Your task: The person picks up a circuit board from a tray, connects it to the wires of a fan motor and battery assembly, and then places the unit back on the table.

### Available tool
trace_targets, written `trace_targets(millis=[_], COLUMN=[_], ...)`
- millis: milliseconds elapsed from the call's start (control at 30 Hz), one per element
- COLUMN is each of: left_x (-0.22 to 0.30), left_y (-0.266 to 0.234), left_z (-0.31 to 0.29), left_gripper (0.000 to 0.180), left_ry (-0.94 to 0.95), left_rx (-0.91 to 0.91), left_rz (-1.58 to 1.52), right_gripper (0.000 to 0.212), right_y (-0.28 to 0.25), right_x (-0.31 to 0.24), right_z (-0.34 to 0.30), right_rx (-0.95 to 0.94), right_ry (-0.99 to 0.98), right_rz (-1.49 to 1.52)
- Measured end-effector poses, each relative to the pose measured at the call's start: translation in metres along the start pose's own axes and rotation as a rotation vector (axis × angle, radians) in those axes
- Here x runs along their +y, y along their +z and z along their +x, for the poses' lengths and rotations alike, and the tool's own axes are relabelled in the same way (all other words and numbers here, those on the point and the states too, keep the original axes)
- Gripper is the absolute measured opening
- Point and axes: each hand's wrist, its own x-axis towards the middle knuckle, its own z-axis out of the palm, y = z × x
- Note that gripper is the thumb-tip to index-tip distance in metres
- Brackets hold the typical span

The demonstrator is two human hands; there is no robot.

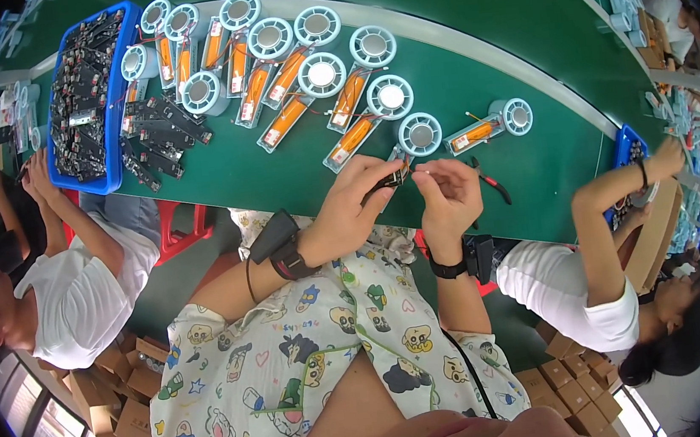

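Above green table [546, 176]: left grip [356, 196] holds black part [391, 180].

The fingers of the left hand [355, 201] partly cover a small dark part [394, 180] and the slim body of a pale-blue unit [420, 134] beside it. Whatever sits at the fingertips of the right hand [454, 197] is too small to tell. A co-worker's forearm [617, 184] hides part of a blue bin [627, 136].
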Motion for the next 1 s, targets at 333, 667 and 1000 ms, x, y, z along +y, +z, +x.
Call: trace_targets(millis=[333, 667, 1000], left_x=[-0.011, -0.017, -0.016], left_y=[0.006, 0.008, 0.011], left_z=[-0.001, 0.001, 0.000], left_gripper=[0.039, 0.038, 0.042], left_ry=[0.100, 0.161, 0.150], left_rx=[0.096, 0.103, 0.133], left_rz=[-0.001, 0.082, 0.065], right_gripper=[0.024, 0.036, 0.029], right_y=[-0.006, -0.009, -0.006], right_x=[-0.010, -0.030, -0.034], right_z=[0.024, 0.036, 0.034], right_rx=[-0.448, -0.635, -0.628], right_ry=[-0.502, -0.588, -0.630], right_rz=[-0.486, -0.718, -0.735])
